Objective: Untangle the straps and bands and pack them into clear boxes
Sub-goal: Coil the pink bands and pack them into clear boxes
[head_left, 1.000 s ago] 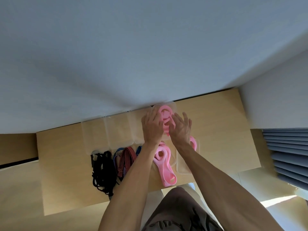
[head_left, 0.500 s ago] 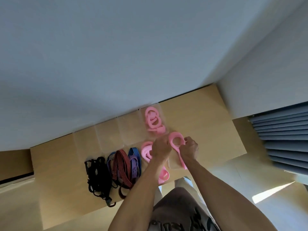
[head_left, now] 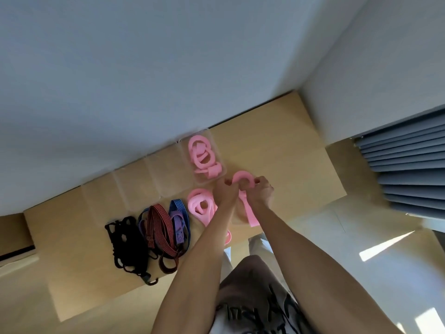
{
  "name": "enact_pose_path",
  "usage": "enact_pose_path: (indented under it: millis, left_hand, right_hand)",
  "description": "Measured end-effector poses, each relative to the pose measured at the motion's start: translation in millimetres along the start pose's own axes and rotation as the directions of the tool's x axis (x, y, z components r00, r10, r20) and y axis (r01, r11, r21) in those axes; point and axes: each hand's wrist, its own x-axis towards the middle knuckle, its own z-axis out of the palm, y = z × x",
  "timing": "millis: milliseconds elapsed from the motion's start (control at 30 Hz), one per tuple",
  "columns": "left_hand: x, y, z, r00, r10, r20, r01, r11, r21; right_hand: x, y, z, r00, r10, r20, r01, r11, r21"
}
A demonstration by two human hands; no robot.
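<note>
Both hands were raised just over the counter (head_left: 277, 141), beside the near right corner of the clear box (head_left: 218, 150) holding coiled pink bands (head_left: 202, 155). The left hand (head_left: 225, 192) and right hand (head_left: 262, 191) each had a closed grip, pinching one pink band (head_left: 243, 177) arched between them, its tail hanging toward the person. Left of the hands lay a loose pink coil (head_left: 199, 206), then striped blue and red straps (head_left: 166, 227) and a black strap tangle (head_left: 127, 247).

Wooden table (head_left: 277, 141), perhaps blinds (head_left: 407, 165).
</note>
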Motion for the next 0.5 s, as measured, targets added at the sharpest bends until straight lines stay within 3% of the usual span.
enact_pose_path:
  millis: [167,267,367,500]
  left_hand:
    - [-29.1,21.9,-11.8,0.986,-0.117,0.116,0.15,0.929,-0.338]
    - [-42.0,41.2,-28.0,0.977,-0.138,0.159,0.2,0.848,-0.49]
    - [-53.2,65.2,-46.6,0.986,-0.062,0.152,0.127,0.877,-0.463]
    - [-74.3,97.3,-70.3,0.986,0.129,0.105,-0.081,0.926,-0.37]
  right_hand:
    - [-9.5,-17.1,-27.3,1.0,-0.009,0.03,0.01,0.999,-0.032]
    - [-14.5,-34.2,-46.0,0.993,-0.105,0.048,0.106,0.994,-0.035]
    - [-23.5,-59.0,-64.8,0.974,-0.227,0.023,0.227,0.974,0.026]
    - [-41.5,-90.3,-86.5,0.929,-0.37,0.026,0.365,0.925,0.103]
